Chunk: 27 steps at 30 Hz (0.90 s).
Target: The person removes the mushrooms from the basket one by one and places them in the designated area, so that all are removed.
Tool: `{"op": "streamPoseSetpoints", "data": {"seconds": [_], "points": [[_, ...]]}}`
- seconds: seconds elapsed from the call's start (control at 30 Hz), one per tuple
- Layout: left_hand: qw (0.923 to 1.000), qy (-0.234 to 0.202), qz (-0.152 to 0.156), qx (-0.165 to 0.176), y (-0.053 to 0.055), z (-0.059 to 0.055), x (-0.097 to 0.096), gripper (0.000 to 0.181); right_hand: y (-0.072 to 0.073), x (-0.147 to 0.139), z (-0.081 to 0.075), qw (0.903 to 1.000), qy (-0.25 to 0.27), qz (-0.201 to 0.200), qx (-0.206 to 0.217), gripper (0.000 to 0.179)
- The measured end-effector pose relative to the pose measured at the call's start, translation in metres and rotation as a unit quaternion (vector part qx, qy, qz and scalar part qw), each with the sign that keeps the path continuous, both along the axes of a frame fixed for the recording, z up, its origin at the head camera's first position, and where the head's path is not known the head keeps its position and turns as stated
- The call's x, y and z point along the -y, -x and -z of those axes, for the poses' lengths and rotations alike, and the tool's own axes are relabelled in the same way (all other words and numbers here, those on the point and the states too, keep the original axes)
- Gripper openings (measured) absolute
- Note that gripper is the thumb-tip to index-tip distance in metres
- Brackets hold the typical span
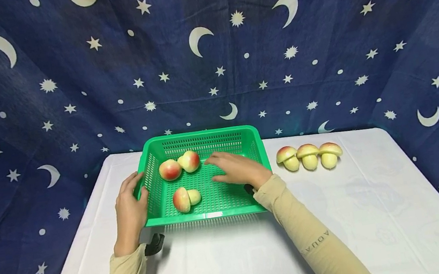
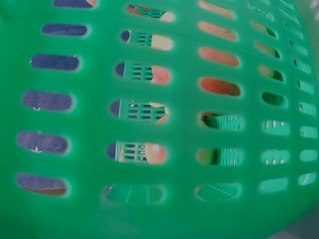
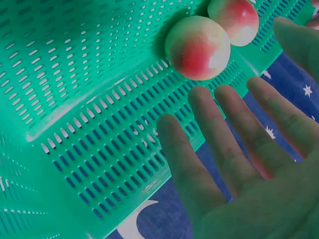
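The green plastic basket (image 1: 214, 214) sits on the white-covered table. My left hand (image 1: 130, 209) is at the left side of the basket, with fingertips and thumb right at its rim. In the left wrist view, the slotted basket wall (image 2: 184, 139) fills the picture and hides that hand. My right hand (image 1: 237, 168) hovers over the basket's right half with spread fingers, holding nothing. Two toy mushrooms, one left (image 1: 170, 170) and one right (image 1: 189, 161), lie near the back left inside. A third toy mushroom (image 1: 182, 200) lies on its side near the front.
To the right of the basket, three more toy mushrooms (image 1: 309, 156) stand in a row on the white tablecloth (image 1: 375, 208). A dark blue curtain (image 1: 171, 44) with moons and stars hangs behind the table and along its sides.
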<state>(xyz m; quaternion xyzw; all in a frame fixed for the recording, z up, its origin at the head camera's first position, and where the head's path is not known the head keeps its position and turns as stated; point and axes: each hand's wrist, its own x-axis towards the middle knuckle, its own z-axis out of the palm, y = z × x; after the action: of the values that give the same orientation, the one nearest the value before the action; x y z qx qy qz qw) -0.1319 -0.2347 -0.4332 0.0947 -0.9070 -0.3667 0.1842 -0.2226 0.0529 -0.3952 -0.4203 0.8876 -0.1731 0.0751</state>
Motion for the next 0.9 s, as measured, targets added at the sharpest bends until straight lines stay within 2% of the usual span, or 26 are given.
{"op": "streamPoseSetpoints", "data": {"seconds": [0.33, 0.7, 0.9], "points": [[1.0, -0.002, 0.001, 0.002, 0.0, -0.002, -0.001, 0.042, 0.002, 0.013, 0.003, 0.9996, -0.024, -0.014, 0.011, 0.052], [1.0, 0.003, -0.001, -0.001, 0.001, 0.0, 0.0, 0.042, 0.002, 0.027, 0.003, 0.9988, -0.026, -0.035, 0.023, 0.055], [1.0, 0.002, -0.002, -0.002, 0.001, 0.001, 0.0, 0.041, 0.003, 0.035, 0.004, 0.9981, -0.023, -0.053, 0.023, 0.048]]}}
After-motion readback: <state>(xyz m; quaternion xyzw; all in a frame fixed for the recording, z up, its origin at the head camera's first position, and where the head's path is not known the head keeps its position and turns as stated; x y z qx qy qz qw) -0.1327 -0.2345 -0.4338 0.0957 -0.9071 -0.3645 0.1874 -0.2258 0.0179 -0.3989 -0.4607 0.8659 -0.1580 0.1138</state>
